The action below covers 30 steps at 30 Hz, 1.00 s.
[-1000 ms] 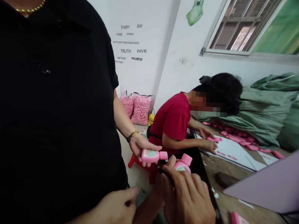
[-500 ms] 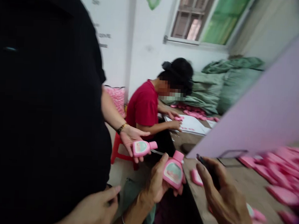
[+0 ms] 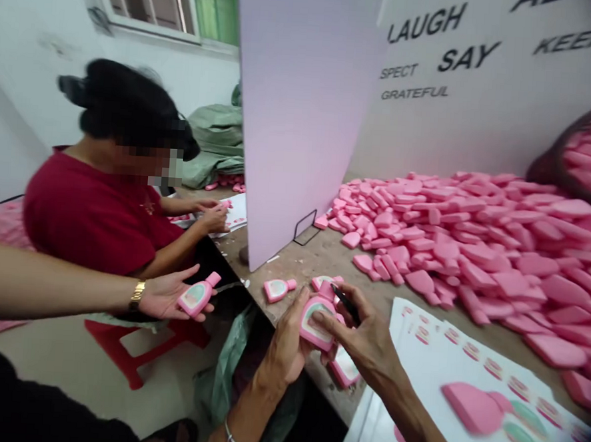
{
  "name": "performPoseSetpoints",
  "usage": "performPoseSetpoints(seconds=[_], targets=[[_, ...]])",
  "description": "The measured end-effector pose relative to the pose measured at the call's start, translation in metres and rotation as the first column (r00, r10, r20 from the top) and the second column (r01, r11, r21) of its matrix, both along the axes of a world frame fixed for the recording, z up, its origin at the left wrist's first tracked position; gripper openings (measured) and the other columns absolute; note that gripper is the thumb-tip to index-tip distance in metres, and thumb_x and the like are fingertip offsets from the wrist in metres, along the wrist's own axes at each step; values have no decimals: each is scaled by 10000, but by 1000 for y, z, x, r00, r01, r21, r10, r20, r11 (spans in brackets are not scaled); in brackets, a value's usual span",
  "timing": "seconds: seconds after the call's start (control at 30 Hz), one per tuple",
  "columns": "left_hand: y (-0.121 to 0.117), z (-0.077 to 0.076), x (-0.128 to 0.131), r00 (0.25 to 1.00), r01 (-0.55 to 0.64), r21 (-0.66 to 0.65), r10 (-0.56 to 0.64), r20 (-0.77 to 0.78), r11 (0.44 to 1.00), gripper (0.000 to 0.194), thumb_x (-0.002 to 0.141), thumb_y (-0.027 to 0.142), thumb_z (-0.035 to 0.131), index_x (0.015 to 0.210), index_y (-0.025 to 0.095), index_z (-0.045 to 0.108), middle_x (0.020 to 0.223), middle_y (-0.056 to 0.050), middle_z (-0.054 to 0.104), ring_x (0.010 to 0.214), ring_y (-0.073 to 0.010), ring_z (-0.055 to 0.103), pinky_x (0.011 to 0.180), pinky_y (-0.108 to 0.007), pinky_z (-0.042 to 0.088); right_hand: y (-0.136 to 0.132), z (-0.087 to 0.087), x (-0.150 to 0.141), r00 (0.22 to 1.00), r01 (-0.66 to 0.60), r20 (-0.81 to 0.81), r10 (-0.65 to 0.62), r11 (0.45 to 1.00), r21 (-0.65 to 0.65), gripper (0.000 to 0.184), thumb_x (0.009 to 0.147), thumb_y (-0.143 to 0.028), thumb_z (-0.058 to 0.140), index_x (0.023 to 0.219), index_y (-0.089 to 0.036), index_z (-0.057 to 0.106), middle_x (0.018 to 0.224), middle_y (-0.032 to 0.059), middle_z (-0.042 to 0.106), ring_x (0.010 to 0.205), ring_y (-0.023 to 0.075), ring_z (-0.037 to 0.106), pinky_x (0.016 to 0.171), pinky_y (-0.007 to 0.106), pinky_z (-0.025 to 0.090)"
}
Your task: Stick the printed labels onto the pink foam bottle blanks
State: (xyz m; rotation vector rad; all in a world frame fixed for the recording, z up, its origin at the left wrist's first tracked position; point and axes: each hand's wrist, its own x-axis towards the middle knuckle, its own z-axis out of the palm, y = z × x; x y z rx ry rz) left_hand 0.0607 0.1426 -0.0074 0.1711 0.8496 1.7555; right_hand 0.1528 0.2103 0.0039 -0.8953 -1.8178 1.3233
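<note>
Near the middle of the head view, just above the table's edge, the person's left hand (image 3: 288, 344) cradles a flat pink bottle with a pale green and cream label (image 3: 314, 309), its cap pointing upward. The right hand (image 3: 366, 325) closes its fingers around a slim black tool (image 3: 345, 305) and lays its thumb on the label's front. Similar bottles lie on the brown tabletop (image 3: 298, 258) close by, one of them a small labelled pink bottle (image 3: 278, 289). To the left, a co-worker's open hand (image 3: 163, 293) with a gold-coloured watch (image 3: 137, 295) supports another labelled pink bottle (image 3: 197, 298). To the right lie white printed sheets (image 3: 416, 382), with an unlabelled pink bottle (image 3: 474, 407) on top and a large heap of pink bottles (image 3: 474, 245) beyond.
</note>
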Motion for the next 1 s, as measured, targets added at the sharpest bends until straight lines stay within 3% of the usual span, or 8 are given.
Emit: performPoseSetpoints(seconds=[0.13,0.3,0.53,0.67,0.8,1.0], targets=[[7,-8,17,981,183,78,-176,-79,980,449,852,496,510,1113,150,625,774,-56,687,480,-119,563,385,-200,363,1,-2,24,999,52,-11,-53,998,-47,562,576,-466,783,1021,-183,588,1029,72,638,918,219,624,828,335,517],[-12,0,40,978,164,60,-155,-140,985,381,870,465,484,998,147,649,706,-52,678,451,-127,567,376,-207,364,-12,3,47,1000,28,-4,-28,998,-52,503,600,-493,765,967,-184,612,895,27,642,789,174,612,707,271,511],[-37,12,70,940,224,51,-202,-274,973,503,887,514,390,971,98,659,547,-56,620,383,-137,537,338,-214,340,-28,6,76,996,-73,-65,68,994,-87,450,626,-533,736,852,-154,645,650,-20,543,558,111,483,493,225,392],[-33,9,84,919,262,6,-248,-306,965,497,886,518,375,991,113,642,578,-54,631,383,-126,534,347,-203,333,-24,-2,92,992,-87,-108,72,985,-150,454,649,-551,714,833,-139,667,661,1,583,581,126,502,510,233,387],[-22,3,101,909,288,48,-257,-327,956,489,893,521,361,986,124,632,640,-62,650,425,-120,552,371,-192,348,-13,-5,112,984,-118,-157,84,968,-220,439,682,-556,689,817,-139,686,637,1,591,568,125,498,526,242,388],[-12,1,124,928,280,28,-264,-263,959,544,850,574,422,959,76,612,651,-84,642,416,-148,560,340,-209,337,11,-9,146,982,-81,-188,32,964,-254,463,732,-598,621,855,-156,681,573,-40,477,510,86,362,485,230,311]])
